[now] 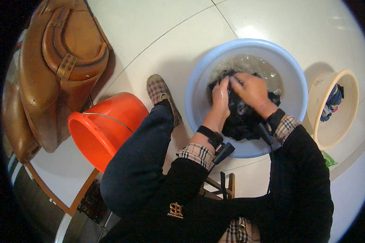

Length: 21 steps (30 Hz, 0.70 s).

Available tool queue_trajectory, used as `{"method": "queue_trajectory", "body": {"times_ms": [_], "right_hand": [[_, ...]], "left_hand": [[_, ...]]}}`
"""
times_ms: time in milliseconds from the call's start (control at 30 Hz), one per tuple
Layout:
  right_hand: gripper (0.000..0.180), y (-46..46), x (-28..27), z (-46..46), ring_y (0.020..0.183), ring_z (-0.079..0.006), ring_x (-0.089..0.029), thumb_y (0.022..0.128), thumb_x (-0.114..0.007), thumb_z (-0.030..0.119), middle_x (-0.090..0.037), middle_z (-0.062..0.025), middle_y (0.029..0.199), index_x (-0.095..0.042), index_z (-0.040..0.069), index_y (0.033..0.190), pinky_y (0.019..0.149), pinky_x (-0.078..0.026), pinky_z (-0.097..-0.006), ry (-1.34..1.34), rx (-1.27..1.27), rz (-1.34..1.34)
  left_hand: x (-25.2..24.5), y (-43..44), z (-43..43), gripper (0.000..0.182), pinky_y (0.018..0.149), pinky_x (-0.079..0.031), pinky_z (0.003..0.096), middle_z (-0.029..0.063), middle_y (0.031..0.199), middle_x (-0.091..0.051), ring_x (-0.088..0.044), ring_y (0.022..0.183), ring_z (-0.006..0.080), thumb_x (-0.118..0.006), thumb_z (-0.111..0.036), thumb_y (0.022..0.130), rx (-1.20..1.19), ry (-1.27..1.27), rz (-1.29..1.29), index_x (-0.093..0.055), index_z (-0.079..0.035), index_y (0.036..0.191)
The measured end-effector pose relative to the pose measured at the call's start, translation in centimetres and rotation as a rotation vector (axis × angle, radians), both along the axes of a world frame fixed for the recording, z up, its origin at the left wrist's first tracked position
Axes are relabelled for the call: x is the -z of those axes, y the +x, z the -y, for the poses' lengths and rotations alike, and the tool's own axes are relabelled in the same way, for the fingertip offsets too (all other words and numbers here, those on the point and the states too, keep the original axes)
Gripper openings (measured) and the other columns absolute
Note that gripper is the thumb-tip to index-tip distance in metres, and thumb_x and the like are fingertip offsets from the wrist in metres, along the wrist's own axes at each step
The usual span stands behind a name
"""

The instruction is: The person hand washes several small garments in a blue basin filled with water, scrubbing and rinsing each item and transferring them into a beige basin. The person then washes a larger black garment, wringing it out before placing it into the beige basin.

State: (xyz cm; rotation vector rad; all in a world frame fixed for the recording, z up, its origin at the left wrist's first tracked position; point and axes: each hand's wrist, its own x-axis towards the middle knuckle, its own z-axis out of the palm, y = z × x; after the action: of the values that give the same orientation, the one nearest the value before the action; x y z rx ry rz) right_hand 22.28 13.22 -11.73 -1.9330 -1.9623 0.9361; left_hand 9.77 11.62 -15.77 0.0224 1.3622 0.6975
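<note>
Both hands are over a round light-blue plastic basin (pixel 197 73) of cloudy water with a dark wet cloth (pixel 240 121) in it. My left hand (pixel 222 95) grips a bunched part of the cloth, thumb side up. Close against it, my right hand (pixel 252 91) is bent over the same bunch, its fingers partly blurred and curled on the fabric. Most of the cloth lies below my wrists, partly under water. Straps with dark devices are on both wrists, near plaid cuffs.
A red plastic bucket (pixel 118 106) with a wire handle lies left of my leg. Beyond it stands a brown leather sofa (pixel 42 100). A cream tub (pixel 316 100) with some crumpled cloths (pixel 331 103) is at the right. Wooden stool legs (pixel 231 183) show below the basin.
</note>
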Motion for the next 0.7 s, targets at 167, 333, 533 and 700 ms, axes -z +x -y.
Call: {"method": "queue_trajectory", "body": {"times_ms": [167, 333, 533, 700], "right_hand": [[0.034, 4.0, 0.0, -1.6, 0.104, -0.0358, -0.061, 0.093, -0.056, 0.035, -0.063, -0.0154, 0.116, -0.061, 0.012, 0.117, 0.085, -0.048, -0.0503, -0.059, 0.253, 0.357], [0.043, 2.0, 0.2, 1.2, 0.117, -0.0346, -0.051, 0.09, -0.061, 0.033, -0.056, -0.0126, 0.127, -0.056, 0.015, 0.128, 0.101, -0.035, -0.0522, 0.244, -0.264, 0.239], [0.042, 4.3, 1.5, -0.2, 0.115, -0.0337, -0.055, 0.092, -0.055, 0.045, -0.058, -0.0146, 0.123, -0.063, 0.015, 0.12, 0.096, -0.042, -0.0536, -0.38, -0.165, 0.345], [0.057, 3.0, 2.8, 0.2, 0.109, -0.0383, -0.058, 0.088, -0.058, 0.047, -0.056, -0.023, 0.125, -0.057, 0.004, 0.125, 0.094, -0.045, -0.0507, -0.143, 0.133, 0.285]], "left_hand": [[0.0, 0.1, -0.6, 0.075, 0.104, -0.038, 0.0423, 0.0251, 0.133, -0.051, -0.048, 0.124, 0.0385, -0.058, -0.046, 0.091, 0.254, 0.177, -0.364, -0.04, 0.006, 0.14], [1.1, -0.9, 0.0, 0.076, 0.109, -0.032, 0.0439, 0.0324, 0.142, -0.04, -0.039, 0.131, 0.045, -0.053, -0.049, 0.093, 0.494, 0.237, -0.682, -0.036, 0.006, 0.142], [1.7, -1.5, 0.8, 0.069, 0.103, -0.039, 0.0461, 0.03, 0.128, -0.055, -0.052, 0.12, 0.0452, -0.054, -0.046, 0.094, 0.49, 0.156, -0.802, -0.043, 0.007, 0.136], [0.7, -0.8, 0.7, 0.076, 0.11, -0.03, 0.0445, 0.0297, 0.144, -0.039, -0.038, 0.133, 0.0417, -0.054, -0.051, 0.094, 0.464, 0.288, -0.785, -0.037, 0.005, 0.142]]}}
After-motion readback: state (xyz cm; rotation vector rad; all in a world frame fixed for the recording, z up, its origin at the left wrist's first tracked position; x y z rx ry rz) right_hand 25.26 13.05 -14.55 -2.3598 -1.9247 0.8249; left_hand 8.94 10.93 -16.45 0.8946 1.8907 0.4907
